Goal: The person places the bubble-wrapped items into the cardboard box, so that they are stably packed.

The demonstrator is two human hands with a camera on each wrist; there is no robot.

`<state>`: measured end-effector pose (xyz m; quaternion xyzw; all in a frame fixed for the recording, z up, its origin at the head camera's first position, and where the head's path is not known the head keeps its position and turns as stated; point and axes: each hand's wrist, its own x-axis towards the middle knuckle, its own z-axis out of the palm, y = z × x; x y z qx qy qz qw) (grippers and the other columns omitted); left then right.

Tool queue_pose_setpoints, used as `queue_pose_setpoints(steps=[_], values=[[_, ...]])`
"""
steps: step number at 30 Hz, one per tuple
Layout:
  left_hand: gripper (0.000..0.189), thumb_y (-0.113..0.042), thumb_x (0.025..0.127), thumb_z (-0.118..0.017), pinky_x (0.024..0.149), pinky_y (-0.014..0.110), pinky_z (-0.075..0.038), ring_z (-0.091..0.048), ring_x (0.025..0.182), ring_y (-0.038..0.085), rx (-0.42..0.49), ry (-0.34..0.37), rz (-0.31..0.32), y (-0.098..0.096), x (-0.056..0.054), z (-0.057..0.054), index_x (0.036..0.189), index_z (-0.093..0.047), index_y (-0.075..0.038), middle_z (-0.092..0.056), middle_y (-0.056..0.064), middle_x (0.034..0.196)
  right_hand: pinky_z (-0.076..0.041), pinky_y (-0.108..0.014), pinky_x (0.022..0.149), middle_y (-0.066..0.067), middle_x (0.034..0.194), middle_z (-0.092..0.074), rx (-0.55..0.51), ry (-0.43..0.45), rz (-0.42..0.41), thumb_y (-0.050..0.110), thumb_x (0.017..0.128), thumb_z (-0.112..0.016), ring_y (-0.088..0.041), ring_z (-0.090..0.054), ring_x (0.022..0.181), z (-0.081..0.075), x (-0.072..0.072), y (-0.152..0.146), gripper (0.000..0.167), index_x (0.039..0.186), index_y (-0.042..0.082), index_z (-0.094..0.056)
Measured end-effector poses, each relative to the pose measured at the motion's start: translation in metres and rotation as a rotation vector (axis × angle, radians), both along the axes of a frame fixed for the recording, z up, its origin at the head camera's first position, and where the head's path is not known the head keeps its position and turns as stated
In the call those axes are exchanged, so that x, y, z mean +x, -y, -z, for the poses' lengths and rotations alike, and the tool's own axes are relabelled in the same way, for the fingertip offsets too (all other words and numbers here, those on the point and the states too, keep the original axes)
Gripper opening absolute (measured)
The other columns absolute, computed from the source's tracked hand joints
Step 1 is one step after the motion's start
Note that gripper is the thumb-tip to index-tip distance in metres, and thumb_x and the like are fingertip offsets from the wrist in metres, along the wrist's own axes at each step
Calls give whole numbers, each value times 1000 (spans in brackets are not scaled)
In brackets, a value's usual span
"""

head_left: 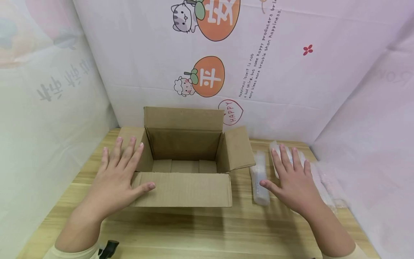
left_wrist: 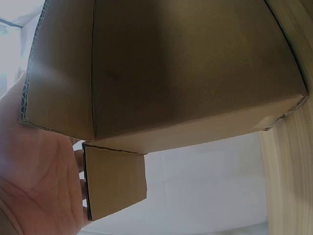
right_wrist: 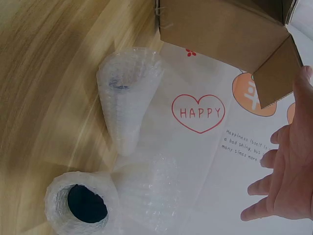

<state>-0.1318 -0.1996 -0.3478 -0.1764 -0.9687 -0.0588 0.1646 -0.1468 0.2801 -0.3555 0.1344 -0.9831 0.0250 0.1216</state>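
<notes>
Left hand [head_left: 114, 180]: spread beside the carton [head_left: 184, 144], empty!
Right hand [head_left: 294, 181]: well apart, empty too, near bubble-wrapped bundles [head_left: 260, 194], worktop's [head_left: 161, 233] right edge.
Carton: open, towards far edge; seemingly ready stage, any grasp needs curled fingers.

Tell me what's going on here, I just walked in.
A person's left hand is spread at the near left corner of an open cardboard box; whether it touches is hard to tell. The right hand is spread above bubble-wrapped items to the right of the box. Neither grips anything, and everything sits on a wooden table.
</notes>
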Motion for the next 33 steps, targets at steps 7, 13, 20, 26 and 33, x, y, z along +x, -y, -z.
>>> queue_pose_setpoints(steps=[7,13,20,26,33], values=[[106,-73,86,-52,120,54,17,19,150,32,-1,11,4,-1,-1,0,159,0,-17,16,2,165,-2,-78,110,-7,165,13,6,-3,13,68,91,-49,-41,14,149,1,1,-4,99,159,19,3],[109,-74,84,-54,118,53,20,24,149,29,2,-3,8,3,-4,-2,159,-1,-16,17,1,164,-9,-78,108,-7,165,13,-19,-4,21,67,91,-50,-45,6,149,-3,-2,-10,99,159,15,0],[109,-75,83,-55,119,47,21,20,150,27,6,32,17,13,-1,-3,160,0,-19,9,5,166,-14,-67,115,-11,165,9,-117,27,39,63,93,-52,-42,2,150,-15,-13,-20,101,158,13,5],[112,-80,80,-52,122,44,14,11,152,30,11,92,-3,15,1,-2,159,2,-21,4,5,166,-22,-71,109,-16,165,0,-237,81,86,64,91,-55,-44,-9,149,-22,-23,-29,105,158,12,6],[113,-81,80,-52,122,36,15,7,153,31,33,113,-5,15,0,2,159,4,-21,1,3,166,-34,-77,94,-24,162,-14,-277,122,201,70,88,-53,-55,-27,138,-20,-35,-51,108,158,12,6]])
